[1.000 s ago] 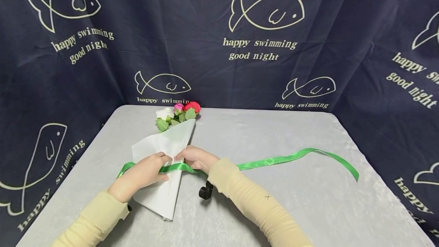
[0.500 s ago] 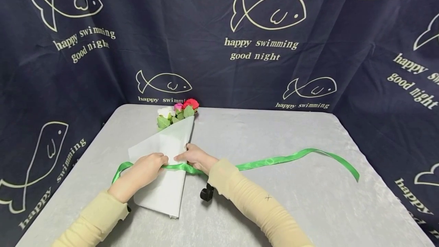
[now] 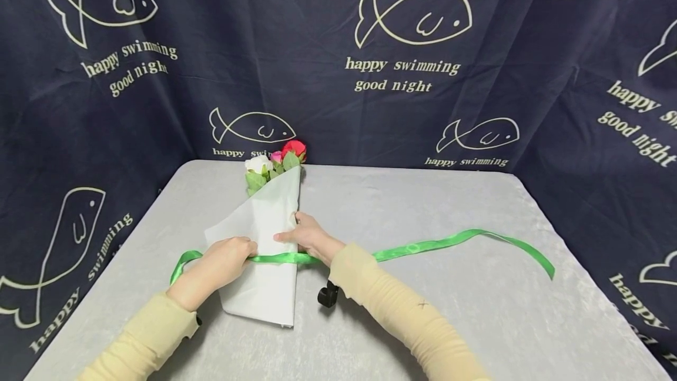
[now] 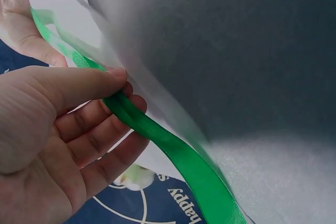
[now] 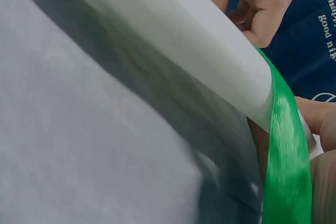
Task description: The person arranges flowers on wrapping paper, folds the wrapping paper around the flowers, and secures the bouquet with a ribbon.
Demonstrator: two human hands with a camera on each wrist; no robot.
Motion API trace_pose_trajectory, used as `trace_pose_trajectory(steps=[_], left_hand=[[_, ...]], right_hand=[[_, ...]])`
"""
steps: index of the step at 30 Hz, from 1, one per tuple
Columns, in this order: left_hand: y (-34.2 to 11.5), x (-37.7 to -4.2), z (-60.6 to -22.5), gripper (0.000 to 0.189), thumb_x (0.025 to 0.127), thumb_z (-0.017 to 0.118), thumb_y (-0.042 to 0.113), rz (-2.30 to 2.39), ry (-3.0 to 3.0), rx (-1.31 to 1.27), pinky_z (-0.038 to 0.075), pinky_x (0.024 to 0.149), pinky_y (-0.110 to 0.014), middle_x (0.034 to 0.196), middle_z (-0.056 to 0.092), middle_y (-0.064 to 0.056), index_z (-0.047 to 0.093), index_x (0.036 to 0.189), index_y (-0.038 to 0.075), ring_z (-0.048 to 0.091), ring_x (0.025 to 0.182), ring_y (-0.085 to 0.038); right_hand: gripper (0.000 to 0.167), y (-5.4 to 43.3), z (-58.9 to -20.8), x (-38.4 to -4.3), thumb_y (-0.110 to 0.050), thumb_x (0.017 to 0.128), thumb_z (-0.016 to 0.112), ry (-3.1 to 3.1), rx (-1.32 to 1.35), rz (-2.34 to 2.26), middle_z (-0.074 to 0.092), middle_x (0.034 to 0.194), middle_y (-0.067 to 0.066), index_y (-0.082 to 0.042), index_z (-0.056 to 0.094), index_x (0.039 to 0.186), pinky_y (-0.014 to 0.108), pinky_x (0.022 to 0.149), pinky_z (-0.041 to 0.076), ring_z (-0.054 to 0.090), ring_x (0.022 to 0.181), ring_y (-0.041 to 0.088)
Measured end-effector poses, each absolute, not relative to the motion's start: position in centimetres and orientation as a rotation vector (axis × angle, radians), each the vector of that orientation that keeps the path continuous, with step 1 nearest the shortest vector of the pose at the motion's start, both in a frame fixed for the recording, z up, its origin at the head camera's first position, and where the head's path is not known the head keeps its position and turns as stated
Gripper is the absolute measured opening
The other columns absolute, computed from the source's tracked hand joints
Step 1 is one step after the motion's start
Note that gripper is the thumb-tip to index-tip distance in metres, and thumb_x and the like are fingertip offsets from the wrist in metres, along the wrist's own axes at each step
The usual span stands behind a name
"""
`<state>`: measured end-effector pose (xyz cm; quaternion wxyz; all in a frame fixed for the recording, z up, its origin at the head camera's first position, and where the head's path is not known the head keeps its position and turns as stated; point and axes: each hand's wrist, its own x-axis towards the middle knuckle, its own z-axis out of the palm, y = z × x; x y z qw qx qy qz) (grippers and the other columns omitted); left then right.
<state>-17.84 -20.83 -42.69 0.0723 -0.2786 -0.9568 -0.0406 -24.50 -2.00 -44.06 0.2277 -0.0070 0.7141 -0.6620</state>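
Note:
A bouquet wrapped in white paper (image 3: 259, 293) stretches away from me, with a white rose (image 3: 258, 164), a pink bud (image 3: 277, 156) and a red rose (image 3: 294, 149) at its far end. Across the wrap runs a green satin ribbon (image 3: 282, 258). My left hand (image 3: 224, 260) pinches that ribbon between thumb and fingertips, plain in the left wrist view, where the ribbon (image 4: 189, 166) trails past the fingers. With the thumb on top and the other fingers behind the paper, my right hand (image 3: 313, 237) grips the bouquet's right edge; the ribbon (image 5: 289, 166) passes close by it.
The ribbon's long free end lies to the right on the grey cloth-covered table (image 3: 423, 310); a shorter loop curls left of my left wrist. A black wrist camera (image 3: 328, 295) hangs under my right wrist. Dark blue fish-print curtains (image 3: 328, 104) surround the table.
The bouquet has swung straighter, its base moving right and its flowers farther away. My right hand has shifted slightly right and away with it. My left fingers have closed more tightly on the ribbon.

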Motion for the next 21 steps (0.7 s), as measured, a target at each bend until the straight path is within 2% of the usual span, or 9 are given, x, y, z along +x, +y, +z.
trace_pose_trajectory(steps=[6, 12, 16, 21], left_hand=[[-20.9, -17.9, -42.7, 0.030, 0.074, 0.071, -0.003, -0.122, -2.886, -0.821, 0.043, 0.052, -0.029, 0.065, 0.055, 0.002, 0.052, 0.062, 0.017, 0.052, 0.058, -0.012], [-20.7, -17.9, -42.8, 0.031, 0.074, 0.070, -0.002, -0.130, -2.912, -0.810, 0.041, 0.051, -0.029, 0.064, 0.054, 0.005, 0.051, 0.060, 0.018, 0.045, 0.056, -0.010], [-20.6, -18.0, -42.9, 0.030, 0.074, 0.070, -0.002, -0.139, -2.904, -0.813, 0.042, 0.050, -0.029, 0.064, 0.055, 0.004, 0.053, 0.061, 0.018, 0.048, 0.057, -0.010], [-20.5, -18.4, -43.4, 0.027, 0.074, 0.068, -0.007, -0.122, -2.872, -0.804, 0.046, 0.052, -0.031, 0.067, 0.061, 0.001, 0.057, 0.063, 0.015, 0.058, 0.060, -0.016]], right_hand=[[0.059, -1.1, -43.0, -24.9, -0.003, 0.074, 0.078, 2.060, -0.103, -1.804, 0.063, 0.102, 0.012, -0.005, 0.050, 0.126, 0.032, 0.068, 0.056, 0.066, 0.078, 0.021], [0.056, -0.2, -41.6, -25.1, -0.004, 0.075, 0.077, 2.151, -0.178, -1.809, 0.065, 0.103, 0.015, -0.007, 0.051, 0.124, 0.034, 0.069, 0.056, 0.066, 0.080, 0.023], [0.058, 0.4, -40.7, -25.4, -0.007, 0.075, 0.078, 2.284, -0.266, -1.780, 0.064, 0.107, 0.014, -0.008, 0.050, 0.126, 0.032, 0.072, 0.054, 0.064, 0.084, 0.021], [0.062, 1.3, -39.6, -26.4, -0.009, 0.076, 0.078, 2.392, -0.373, -1.790, 0.065, 0.111, 0.014, -0.010, 0.048, 0.130, 0.031, 0.073, 0.054, 0.065, 0.090, 0.023]])
